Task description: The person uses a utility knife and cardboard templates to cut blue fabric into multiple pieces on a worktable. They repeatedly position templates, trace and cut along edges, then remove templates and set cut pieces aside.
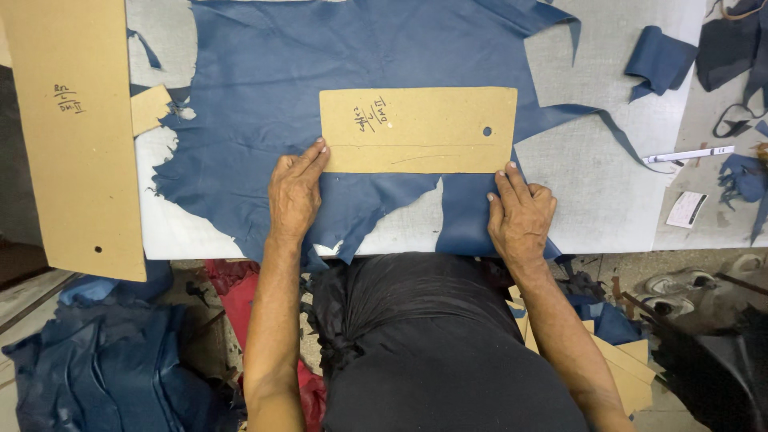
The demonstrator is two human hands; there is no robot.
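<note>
A rectangular brown cardboard pattern [418, 130] with a small hole near its right end lies flat on a large blue leather hide [320, 72]. My left hand [294, 194] rests flat on the leather, fingertips touching the pattern's lower left corner. My right hand [521, 214] lies flat on the leather too, fingers against the pattern's lower right corner. Neither hand grips anything. The hide is spread over a white cutting table [592, 184].
A big cardboard pattern [76, 136] leans over the table's left edge. Blue leather scraps [659, 58], a white pen [688, 154] and a small card [687, 209] lie at the right. Leather pieces [104, 360] are piled on the floor.
</note>
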